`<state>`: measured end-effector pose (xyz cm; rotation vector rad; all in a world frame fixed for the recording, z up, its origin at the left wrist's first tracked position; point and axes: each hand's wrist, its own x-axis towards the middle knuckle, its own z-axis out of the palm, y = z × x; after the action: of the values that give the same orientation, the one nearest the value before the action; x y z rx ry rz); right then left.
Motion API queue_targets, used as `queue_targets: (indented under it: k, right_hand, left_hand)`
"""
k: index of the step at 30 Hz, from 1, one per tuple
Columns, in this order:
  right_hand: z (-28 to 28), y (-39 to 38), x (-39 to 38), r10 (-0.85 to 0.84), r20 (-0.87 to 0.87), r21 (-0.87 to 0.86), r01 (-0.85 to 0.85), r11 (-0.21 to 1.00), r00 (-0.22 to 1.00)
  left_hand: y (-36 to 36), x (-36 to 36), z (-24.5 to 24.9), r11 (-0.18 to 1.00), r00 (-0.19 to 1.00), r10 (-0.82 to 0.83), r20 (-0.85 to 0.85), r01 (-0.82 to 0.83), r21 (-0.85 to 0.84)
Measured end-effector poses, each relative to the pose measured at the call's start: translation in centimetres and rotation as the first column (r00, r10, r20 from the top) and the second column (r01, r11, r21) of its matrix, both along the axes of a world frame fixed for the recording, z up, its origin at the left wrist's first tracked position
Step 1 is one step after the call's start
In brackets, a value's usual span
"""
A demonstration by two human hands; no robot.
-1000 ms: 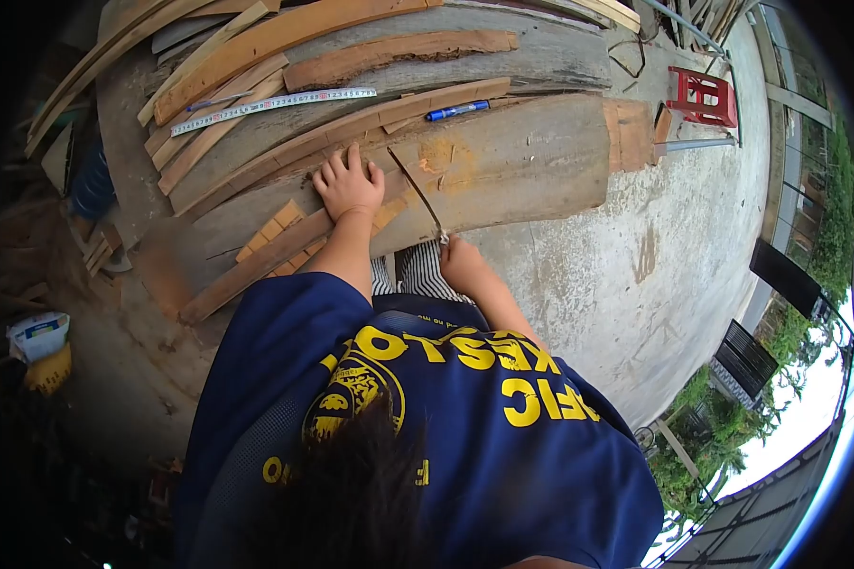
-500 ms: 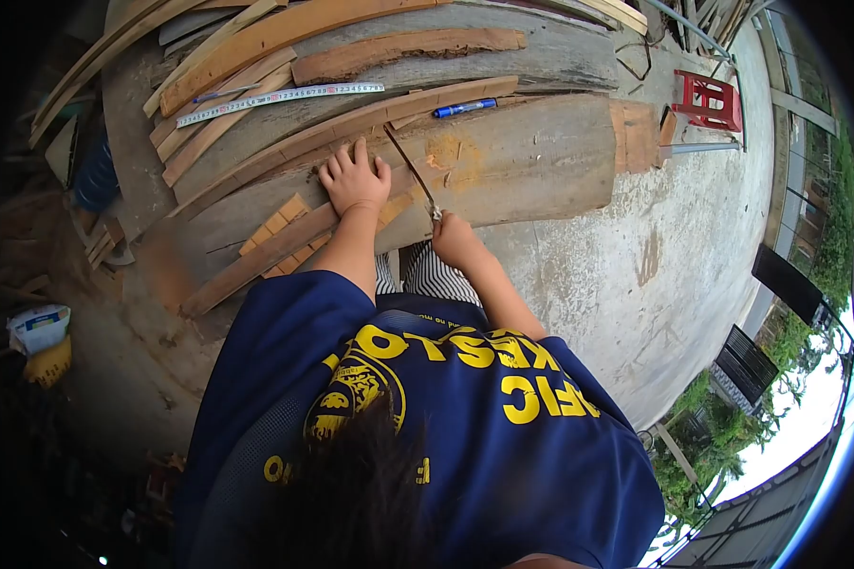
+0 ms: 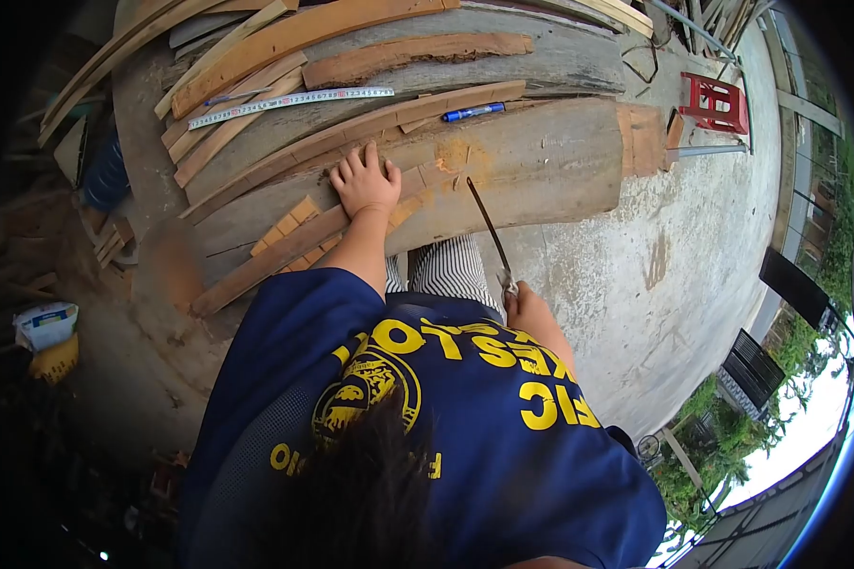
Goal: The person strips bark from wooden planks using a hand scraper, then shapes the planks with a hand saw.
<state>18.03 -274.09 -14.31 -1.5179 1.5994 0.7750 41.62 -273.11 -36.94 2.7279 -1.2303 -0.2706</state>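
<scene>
My left hand lies with fingers spread on a long wooden strip that rests across the wide grey board. In my right hand is the handle of a thin saw. Its dark blade points up and away from me, to the right of the strip's end and apart from it. Under the strip lie lighter wood pieces with marked lines. A blue marker lies beyond my left hand, near a long curved-looking strip.
A white measuring tape and rough planks lie at the far side. A red plastic stool stands at the right on the concrete floor. A white and yellow bag is at the left.
My right hand has moved right and toward my body, taking the saw blade off the strip. My left hand stays on the strip; the view has shifted slightly.
</scene>
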Motion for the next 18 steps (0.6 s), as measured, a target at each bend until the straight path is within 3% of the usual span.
queue_targets:
  k: [11, 15, 18]
  right_hand:
    - [-3.0, 2.8, -0.7, -0.034, 0.142, -0.028, 0.039, 0.999, 0.989]
    - [-3.0, 3.3, -2.7, -0.080, 0.072, -0.097, 0.087, 0.991, 0.994]
    - [-3.1, 4.0, -4.7, -0.106, 0.123, -0.162, 0.126, 0.979, 0.987]
  left_hand:
    - [0.2, -0.2, -0.6, 0.998, 0.999, -0.015, 0.043, 0.018, -0.064]
    - [0.1, -0.1, -0.6, 0.999, 1.000, 0.002, 0.024, -0.001, -0.034]
    - [0.1, 0.0, 0.1, 0.998, 1.000, -0.031, 0.006, 0.030, 0.052]
